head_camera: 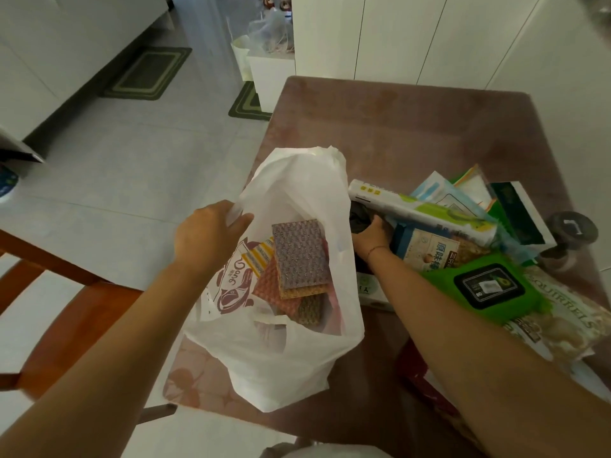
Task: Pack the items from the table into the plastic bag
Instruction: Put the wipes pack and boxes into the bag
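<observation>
A white plastic bag (297, 342) stood open at the centre of the frame on the left part of the brown counter (396, 127), with its near end hanging past the counter's edge. The left hand (211, 233) pinched the bag's left rim, holding the mouth open. Inside the bag lay a small stack of textured scouring cloths (299, 256), at least three, with a purple one on top, beside one printed white packet (236, 285). Just right of the bag, the right hand (372, 238) was closed around a dark crumpled item (360, 214) at the left edge of a heap of goods; what the item was could not be told. A long white and green box (420, 209) lay across the heap directly above that hand, crowding it. Lower right of it sat one blue snack pouch (426, 249), one green wipes pack (486, 289) and one pale nut bag (568, 312). A dark roll (573, 228) sat at the right edge. A wooden chair (66, 292) stood at lower left, and two green mats (147, 72) lay on the tiled floor at upper left.
</observation>
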The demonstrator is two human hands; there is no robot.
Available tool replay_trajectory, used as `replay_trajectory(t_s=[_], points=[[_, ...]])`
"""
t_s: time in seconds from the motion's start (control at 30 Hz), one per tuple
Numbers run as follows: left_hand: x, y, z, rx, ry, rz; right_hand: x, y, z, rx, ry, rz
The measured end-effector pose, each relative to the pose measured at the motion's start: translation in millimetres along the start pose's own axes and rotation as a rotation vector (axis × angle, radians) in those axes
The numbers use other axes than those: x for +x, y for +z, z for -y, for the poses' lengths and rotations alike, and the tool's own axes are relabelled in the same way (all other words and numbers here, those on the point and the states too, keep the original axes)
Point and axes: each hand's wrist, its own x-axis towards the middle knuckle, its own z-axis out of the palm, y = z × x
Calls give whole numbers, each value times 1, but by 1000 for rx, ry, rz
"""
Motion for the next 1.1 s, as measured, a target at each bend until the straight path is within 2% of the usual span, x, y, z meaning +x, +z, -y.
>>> replay_trajectory(t_s=[0.13, 0.27, 0.4, 0.53, 0.63, 0.73, 0.9, 1.0, 1.1], points=[[1, 1, 0, 4, -14, 0, -5, -10, -2, 181, 44, -12], [0, 0, -3, 24, -19, -9, -26, -28, -1, 312, 13, -96], [0, -1, -5, 24, -38, -9, -71, -55, 22, 484, -128, -209], [1, 0, -2, 14, -35, -29, -125, -70, 47, 648, -276, -171], [4, 0, -2, -6, -11, -61, -158, -57, 54, 622, -328, 25], [7, -3, -5, -41, -15, -85, -170, -18, 60, 547, -274, 255], [15, -8, -2, -100, 20, -155, -138, 42, 89, 283, -266, 178], [19, -11, -1, -97, 34, -192, -113, 51, 116, 216, -238, 71], [23, -10, -1, -109, 39, -200, -87, 52, 127, 6, -216, 20]])
